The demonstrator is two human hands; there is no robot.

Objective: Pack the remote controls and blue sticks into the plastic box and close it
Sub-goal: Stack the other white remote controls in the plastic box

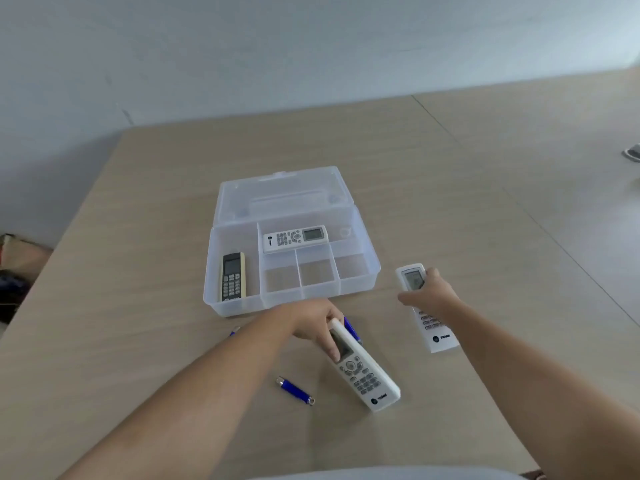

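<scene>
Your left hand [317, 323] grips one white remote [363, 370] by its top end; your right hand [427, 294] clasps another remote [427, 310], both on the worktop [156, 341] near the open plastic box [291, 244]. Lifted end-on, either may pivot, slip, or knock the blue sticks [294, 390] away.

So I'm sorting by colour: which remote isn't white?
The beige and black remote in the box's left compartment; the other three are white.

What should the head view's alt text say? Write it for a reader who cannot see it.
Each hand grips a white remote on a tan table: left hand, right hand. Behind them, an open clear plastic box holds two more remotes. Blue sticks lie nearby.
</scene>
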